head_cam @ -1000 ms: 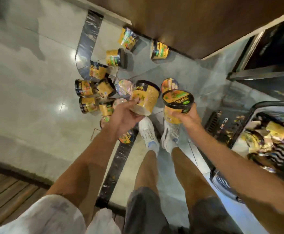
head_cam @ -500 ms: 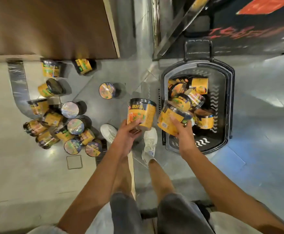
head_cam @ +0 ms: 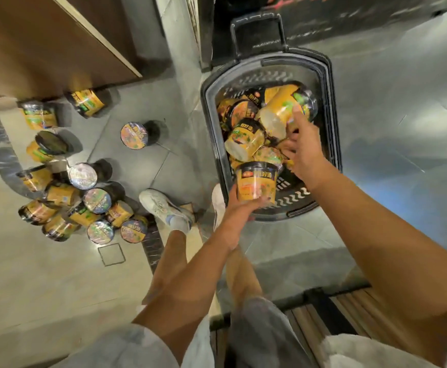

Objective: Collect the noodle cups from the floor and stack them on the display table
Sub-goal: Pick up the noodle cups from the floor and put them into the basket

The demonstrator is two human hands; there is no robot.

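We are in the collecting part. Our left hand (head_cam: 239, 212) grips one noodle cup (head_cam: 257, 181) from below, over the near edge of the basket (head_cam: 332, 107). Our right hand (head_cam: 303, 150), fingers spread, touches a tilted cup (head_cam: 283, 110) among those inside. Many cups (head_cam: 84, 192) lie on the floor at left; none is stacked yet.

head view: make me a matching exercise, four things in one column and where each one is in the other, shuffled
Things
1. left hand
2. right hand
3. black basket
4. upright cup with its lid showing

Places
A. standing on the grey floor, apart from the pile
B. on the floor ahead of the feet, with cups inside
C. holding an upright cup by its base over the basket's near edge
D. reaching into the basket among the cups

Pairs: 1-C, 2-D, 3-B, 4-A
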